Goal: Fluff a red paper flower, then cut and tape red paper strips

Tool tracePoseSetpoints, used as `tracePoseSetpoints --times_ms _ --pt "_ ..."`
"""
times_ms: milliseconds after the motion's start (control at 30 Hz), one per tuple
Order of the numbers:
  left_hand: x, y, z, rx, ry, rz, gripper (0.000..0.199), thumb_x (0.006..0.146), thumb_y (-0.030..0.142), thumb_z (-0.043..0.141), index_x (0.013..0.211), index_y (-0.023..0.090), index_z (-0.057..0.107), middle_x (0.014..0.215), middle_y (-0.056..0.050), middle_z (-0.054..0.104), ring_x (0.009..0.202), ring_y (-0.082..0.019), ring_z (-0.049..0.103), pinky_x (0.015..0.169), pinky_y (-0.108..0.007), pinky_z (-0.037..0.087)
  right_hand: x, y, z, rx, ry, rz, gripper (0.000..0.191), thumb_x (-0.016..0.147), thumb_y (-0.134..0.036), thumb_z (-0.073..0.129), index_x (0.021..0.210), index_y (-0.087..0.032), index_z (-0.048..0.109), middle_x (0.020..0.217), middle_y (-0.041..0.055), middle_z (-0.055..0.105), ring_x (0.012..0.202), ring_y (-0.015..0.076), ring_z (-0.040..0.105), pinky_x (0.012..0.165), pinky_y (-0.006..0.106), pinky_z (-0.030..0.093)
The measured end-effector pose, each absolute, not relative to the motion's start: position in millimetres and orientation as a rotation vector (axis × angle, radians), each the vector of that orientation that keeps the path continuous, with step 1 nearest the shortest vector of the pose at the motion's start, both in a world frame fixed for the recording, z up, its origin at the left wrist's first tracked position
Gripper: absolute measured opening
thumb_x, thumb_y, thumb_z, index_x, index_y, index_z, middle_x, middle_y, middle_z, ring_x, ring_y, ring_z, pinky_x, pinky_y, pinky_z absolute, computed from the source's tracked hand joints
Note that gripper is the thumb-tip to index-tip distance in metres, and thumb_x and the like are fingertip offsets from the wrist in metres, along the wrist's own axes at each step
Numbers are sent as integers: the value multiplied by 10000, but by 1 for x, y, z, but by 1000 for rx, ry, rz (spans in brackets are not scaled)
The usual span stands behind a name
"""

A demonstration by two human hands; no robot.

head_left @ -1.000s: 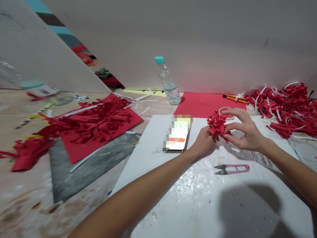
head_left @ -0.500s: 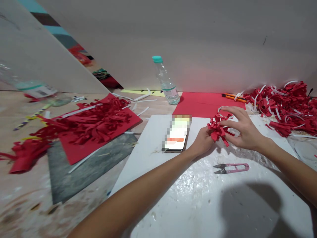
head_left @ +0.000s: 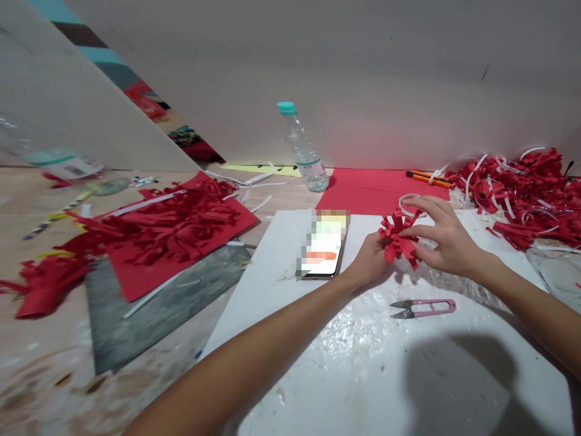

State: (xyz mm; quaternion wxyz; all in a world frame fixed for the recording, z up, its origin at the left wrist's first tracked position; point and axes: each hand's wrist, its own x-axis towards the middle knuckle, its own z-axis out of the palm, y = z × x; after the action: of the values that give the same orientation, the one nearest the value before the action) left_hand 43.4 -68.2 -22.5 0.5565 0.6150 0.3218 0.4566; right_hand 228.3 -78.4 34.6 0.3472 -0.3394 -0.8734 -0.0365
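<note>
Two hands are meeting at one fringed red paper piece (head_left: 400, 241) above the right part of a white board (head_left: 345, 363): the left hand (head_left: 373, 255) is gripping its near side, while the right hand (head_left: 442, 236) is curving its thumb and one finger to the strips, and whether these are pinching, one cannot tell. One white loop (head_left: 411, 198) is showing just behind the piece. One pair of pink snips (head_left: 422, 307) is lying on the board nearer the wearer, blades pointing left, and one lit phone (head_left: 323, 245) is lying left of the hands. Beyond the board, one red sheet (head_left: 363, 189) is stretching toward a pale wall (head_left: 345, 72), with one teal-capped bottle (head_left: 311, 160) leaning at its left and orange pens (head_left: 429, 178) lying at its right. Farther right, a heap of red fringed pieces (head_left: 526, 194) is spreading, too tangled to count. Leftward, more cut red strips (head_left: 181, 227) are covering a second red sheet (head_left: 129, 281), which is overlapping one grey sheet (head_left: 131, 333) on the stained, pale work surface (head_left: 40, 363).
</note>
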Motion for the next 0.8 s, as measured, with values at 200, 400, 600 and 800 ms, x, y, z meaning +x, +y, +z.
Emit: tracePoseSetpoints --times_ms 200,400,600,800 --pt "43 -71 -14 1496 720 1052 207 724 310 657 606 164 569 624 -8 583 659 -159 523 673 -295 488 226 -79 34 -900 -2197 -50 157 861 -171 620 892 -266 741 1258 84 673 1218 296 594 1019 533 464" --pt "42 -74 -14 1567 727 958 226 740 303 611 583 182 503 580 9 506 598 -135 442 588 -270 430 222 -79 33 -943 -2115 64 60 878 -225 635 818 -232 632 1053 81 731 1002 258 667 896 456 512" --pt "40 -71 -19 1641 702 941 238 781 323 603 604 184 527 579 -6 516 578 -145 447 576 -293 419 222 -79 35 -985 -2057 145 102 857 -234 663 840 -238 562 1061 90 716 1046 269 659 893 451 512" --pt "37 -61 -26 1679 721 958 247 830 346 553 663 165 539 651 -14 571 634 -145 474 625 -280 415 226 -81 45 -855 -2197 115 99 860 -178 617 826 -237 690 1275 105 631 1232 286 583 1052 516 435"
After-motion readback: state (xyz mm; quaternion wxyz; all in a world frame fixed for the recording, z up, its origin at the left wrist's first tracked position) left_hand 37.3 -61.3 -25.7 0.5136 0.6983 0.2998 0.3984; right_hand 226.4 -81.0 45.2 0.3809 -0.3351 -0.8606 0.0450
